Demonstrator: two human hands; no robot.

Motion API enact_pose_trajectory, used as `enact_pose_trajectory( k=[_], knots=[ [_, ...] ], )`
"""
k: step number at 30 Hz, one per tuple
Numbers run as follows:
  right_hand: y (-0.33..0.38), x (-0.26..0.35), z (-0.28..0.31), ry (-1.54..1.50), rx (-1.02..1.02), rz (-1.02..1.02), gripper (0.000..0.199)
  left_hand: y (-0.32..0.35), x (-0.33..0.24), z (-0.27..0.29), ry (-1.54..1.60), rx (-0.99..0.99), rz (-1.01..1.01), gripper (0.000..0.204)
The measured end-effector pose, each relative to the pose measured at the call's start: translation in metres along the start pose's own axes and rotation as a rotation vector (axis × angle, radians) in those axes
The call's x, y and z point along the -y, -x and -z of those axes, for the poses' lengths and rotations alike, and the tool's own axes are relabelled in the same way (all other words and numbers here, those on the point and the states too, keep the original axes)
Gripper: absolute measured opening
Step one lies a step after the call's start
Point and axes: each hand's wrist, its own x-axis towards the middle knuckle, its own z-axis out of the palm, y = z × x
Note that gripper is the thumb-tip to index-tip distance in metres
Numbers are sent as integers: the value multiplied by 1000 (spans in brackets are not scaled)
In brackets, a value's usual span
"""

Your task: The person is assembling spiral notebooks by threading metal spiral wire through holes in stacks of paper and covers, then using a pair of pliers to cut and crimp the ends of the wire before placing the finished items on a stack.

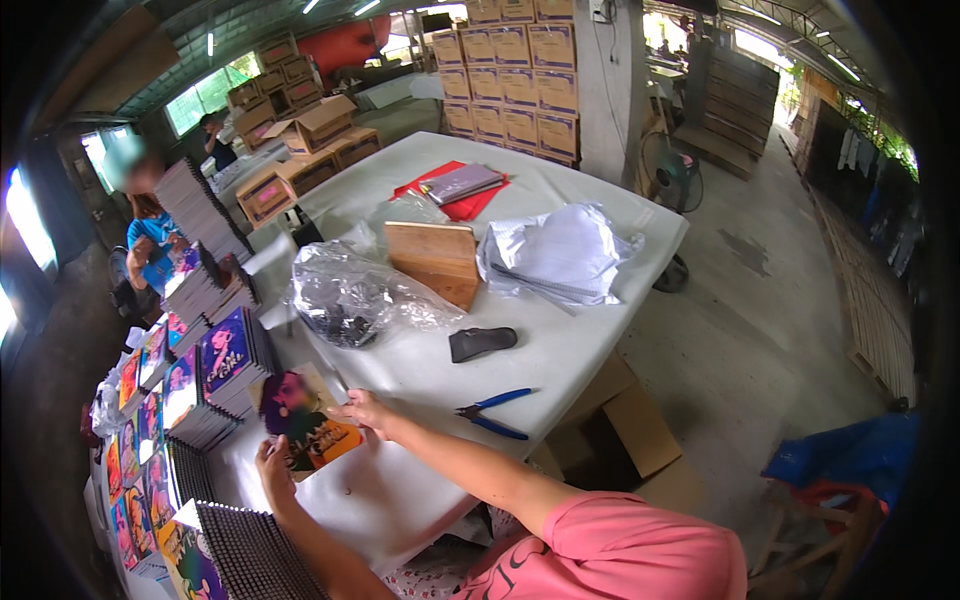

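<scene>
While flat on the white table [560, 340], gripping colourful booklet [305, 420]: left hand [272, 472] closed on lower edge, right hand [365, 412] pinching upper corner, probably for steadying. Beside stacked booklets [225, 365]; blue pliers [495, 412] near.

On the white tabletop [560, 350] lie blue-handled pliers [493, 412], a dark pouch [481, 342], a crumpled clear bag [350, 295] and a wooden block [437, 260]. Farther back sit white wrapping [560, 250] and a red sheet [458, 192]. Cardboard boxes [510, 75] are stacked behind.
</scene>
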Motion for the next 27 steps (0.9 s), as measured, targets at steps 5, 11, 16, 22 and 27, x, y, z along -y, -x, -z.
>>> enact_pose_trajectory(
  k=[5, 11, 16, 22, 27],
  knots=[
    [24, 21, -16, -31, 77, 87, 63, 39, -4, 14, 253, 175, -159, 7],
    [45, 47, -7, 91, 16, 357, 37, 69, -1, -14, 171, -36, -246, 19],
    [52, 50, 15, 247, -90, 426, 32, 95, -34, -62, 60, -78, -308, 22],
    [81, 78, 31, 564, -352, 529, 17, 47, -1, -21, -361, -139, -147, 32],
    [106, 96, 33, 246, -153, 624, 15, 2, 25, -2, -1151, -582, -345, 55]
  ],
)
